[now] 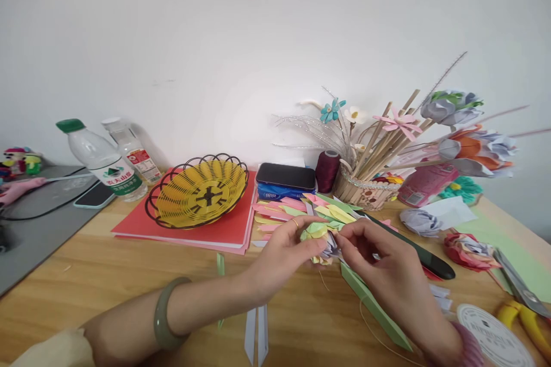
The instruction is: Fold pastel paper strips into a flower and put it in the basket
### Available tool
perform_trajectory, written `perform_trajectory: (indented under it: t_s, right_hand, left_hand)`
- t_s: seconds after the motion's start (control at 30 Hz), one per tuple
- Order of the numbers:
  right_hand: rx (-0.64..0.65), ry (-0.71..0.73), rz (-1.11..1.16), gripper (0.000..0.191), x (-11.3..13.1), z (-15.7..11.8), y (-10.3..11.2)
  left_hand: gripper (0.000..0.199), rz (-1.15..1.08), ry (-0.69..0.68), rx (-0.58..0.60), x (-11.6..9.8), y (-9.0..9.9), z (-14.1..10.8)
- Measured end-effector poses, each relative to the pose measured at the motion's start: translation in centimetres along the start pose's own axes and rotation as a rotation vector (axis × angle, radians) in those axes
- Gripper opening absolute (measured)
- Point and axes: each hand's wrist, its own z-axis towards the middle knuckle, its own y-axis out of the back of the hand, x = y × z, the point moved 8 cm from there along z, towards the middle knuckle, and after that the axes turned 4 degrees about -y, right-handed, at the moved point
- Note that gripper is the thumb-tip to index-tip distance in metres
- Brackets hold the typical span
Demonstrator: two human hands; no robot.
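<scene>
Near the middle of the table, a folded paper flower in green, yellow and pale violet is held between both hands. My left hand grips its left side between thumb and fingers. On the flower's right edge, my right hand is closed in a pinch. A thin thread hangs below the flower. Behind it lie several folded strips of pink, yellow and green paper. A long green paper strip runs beneath my right hand, and white folded strips lie in front of my left forearm.
A yellow basket sits on red paper at the left, beside two bottles. Behind the hands stand a thread spool and a holder of sticks and flowers. Scissors and a round white label lie at right.
</scene>
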Motion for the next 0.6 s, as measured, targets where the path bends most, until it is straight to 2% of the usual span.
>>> perform_trajectory:
  t_s: [0.1, 0.2, 0.33, 0.6]
  right_hand:
    - [0.108, -0.176, 0.179, 0.020, -0.8, 0.3, -0.5]
    - [0.088, -0.253, 0.328, 0.022, -1.2, 0.4, -0.1]
    - [0.038, -0.214, 0.345, 0.019, -1.2, 0.2, 0.5]
    - [0.156, -0.118, 0.268, 0.021, -0.4, 0.0, -0.5]
  left_hand:
    - [0.036, -0.006, 0.031, -0.001, 0.3, 0.2, 0.1]
    - [0.033, -0.006, 0.023, 0.019, 0.2, 0.2, 0.2]
    - [0.034, -0.018, 0.040, -0.020, 0.4, 0.8, 0.3]
    - [0.037, 0.030, 0.057, -0.011, 0.5, 0.8, 0.3]
